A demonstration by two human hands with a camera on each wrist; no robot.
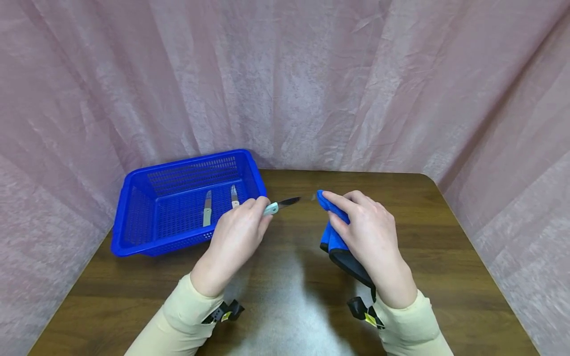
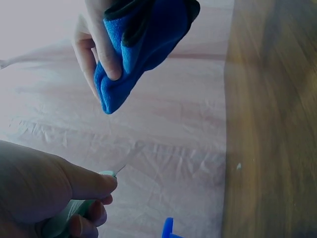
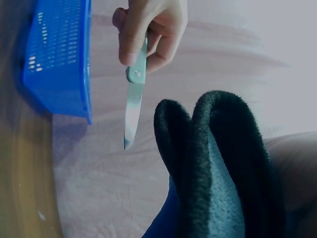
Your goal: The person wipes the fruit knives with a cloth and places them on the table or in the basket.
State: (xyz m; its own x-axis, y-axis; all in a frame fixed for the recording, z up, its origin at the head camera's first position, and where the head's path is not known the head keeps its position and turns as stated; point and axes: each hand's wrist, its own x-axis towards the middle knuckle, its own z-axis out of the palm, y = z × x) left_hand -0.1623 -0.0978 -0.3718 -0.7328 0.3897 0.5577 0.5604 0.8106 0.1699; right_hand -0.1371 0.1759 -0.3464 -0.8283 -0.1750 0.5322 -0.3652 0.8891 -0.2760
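Observation:
My left hand (image 1: 236, 230) grips a small knife by its pale mint-green handle (image 1: 271, 209), thumb along the side. The blade points right, toward my other hand, and in the right wrist view the knife (image 3: 132, 109) shows its full blade with a slight dark mark by the tip. My right hand (image 1: 371, 230) pinches a folded blue cloth (image 1: 337, 240) with black edging between thumb and fingers. In the left wrist view the cloth (image 2: 141, 47) hangs apart from the blade tip.
A blue plastic basket (image 1: 187, 164) with perforated walls stands on the left of the wooden table (image 1: 427, 247). Inside it lie two more small knives, one with a pale green handle (image 1: 207, 216) and one with a whitish handle (image 1: 235, 203). Pink curtains (image 1: 303, 89) hang behind the table.

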